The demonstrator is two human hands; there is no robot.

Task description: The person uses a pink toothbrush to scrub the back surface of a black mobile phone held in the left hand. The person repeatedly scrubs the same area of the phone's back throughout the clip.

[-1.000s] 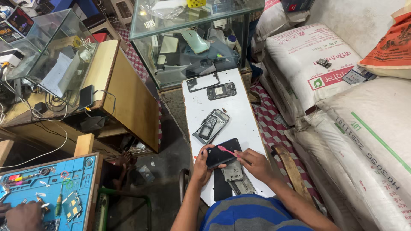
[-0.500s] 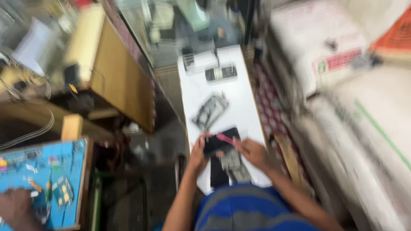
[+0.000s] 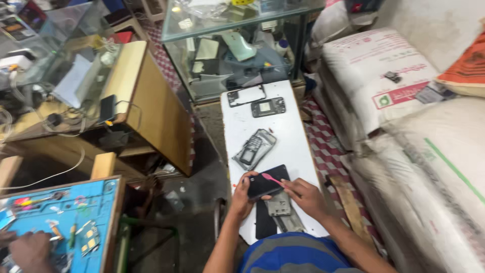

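Our left hand (image 3: 242,194) clamps the black phone (image 3: 268,181) at the near end of the white table (image 3: 293,136); our right hand (image 3: 303,194) pinches a pink pry tool (image 3: 273,178) against it. Best keep the tool shallow, phone steady.

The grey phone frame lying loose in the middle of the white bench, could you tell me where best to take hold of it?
Grip the grey phone frame across its two long edges near the middle, coming from above. It lies flat and tilted on the white bench, with bare surface on both sides for fingers. It sits clear of the left hand and right hand working on the black phone.
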